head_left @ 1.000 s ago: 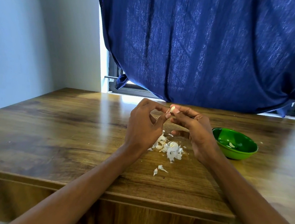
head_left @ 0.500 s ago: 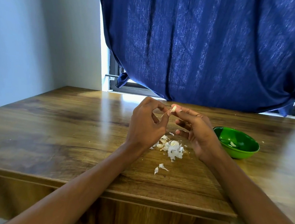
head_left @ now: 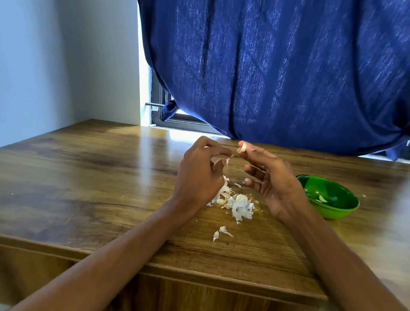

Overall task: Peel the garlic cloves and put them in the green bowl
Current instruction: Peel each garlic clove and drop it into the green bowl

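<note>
one head-worn view looks forward and down over the table (head_left: 74,182).

A pale garlic clove (head_left: 243,147) is sitting pinched above the green bowl's (head_left: 341,211) left side. Another peeled clove (head_left: 322,199) is lying inside that bowl.

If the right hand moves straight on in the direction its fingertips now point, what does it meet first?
The right hand pinches a garlic clove, its fingertips pointing left toward the left hand. Most likely it meets that hand's fingertips first, with a skin strip there; depth is unclear.
</note>
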{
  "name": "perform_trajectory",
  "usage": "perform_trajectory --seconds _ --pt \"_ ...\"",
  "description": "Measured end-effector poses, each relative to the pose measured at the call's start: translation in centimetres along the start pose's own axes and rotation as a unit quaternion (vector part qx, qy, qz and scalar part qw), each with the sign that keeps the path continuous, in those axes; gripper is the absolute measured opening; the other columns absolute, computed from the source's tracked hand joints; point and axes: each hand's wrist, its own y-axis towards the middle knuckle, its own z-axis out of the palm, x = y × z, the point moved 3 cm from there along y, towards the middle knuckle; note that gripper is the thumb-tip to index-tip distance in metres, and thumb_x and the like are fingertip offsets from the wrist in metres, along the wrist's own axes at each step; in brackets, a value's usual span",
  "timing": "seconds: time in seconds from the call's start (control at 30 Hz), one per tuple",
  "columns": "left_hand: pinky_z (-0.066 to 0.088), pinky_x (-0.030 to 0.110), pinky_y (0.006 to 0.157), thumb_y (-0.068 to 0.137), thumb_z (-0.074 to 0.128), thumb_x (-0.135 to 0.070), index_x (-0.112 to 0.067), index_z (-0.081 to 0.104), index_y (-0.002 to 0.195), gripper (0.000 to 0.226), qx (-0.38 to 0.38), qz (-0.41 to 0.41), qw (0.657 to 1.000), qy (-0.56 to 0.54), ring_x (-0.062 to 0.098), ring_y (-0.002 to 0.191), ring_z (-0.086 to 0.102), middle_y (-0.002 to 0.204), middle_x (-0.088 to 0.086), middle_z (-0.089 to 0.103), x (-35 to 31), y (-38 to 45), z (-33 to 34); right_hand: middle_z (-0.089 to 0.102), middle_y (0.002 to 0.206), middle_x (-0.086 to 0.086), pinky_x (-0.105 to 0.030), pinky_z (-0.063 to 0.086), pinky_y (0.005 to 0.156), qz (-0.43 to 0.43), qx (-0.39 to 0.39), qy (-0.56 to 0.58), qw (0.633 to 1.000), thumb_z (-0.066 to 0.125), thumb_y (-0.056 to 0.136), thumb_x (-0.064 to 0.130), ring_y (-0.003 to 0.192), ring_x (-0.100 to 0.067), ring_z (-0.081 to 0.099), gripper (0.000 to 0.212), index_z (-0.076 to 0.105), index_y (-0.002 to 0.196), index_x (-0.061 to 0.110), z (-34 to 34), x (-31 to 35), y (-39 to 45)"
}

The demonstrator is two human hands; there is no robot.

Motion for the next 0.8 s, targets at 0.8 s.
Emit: perform_trajectory --seconds 0.8 --pt "0.059 0.040 0.075 0.090 0.071 -0.005 -0.012 0.082 0.091 0.013 0.037 0.014 0.999 -0.001 0.014 0.067 0.072 0.077 -0.001 0.078 -0.72 -0.41 -0.36 0.078 0.093 0.005 -0.021 0.052 0.058 -0.063 -0.017 -0.124 0.990 0.073 0.089 0.020 0.073 -0.003 0.065 0.010 0.076 0.097 0.024 -0.14 0.25 0.15"
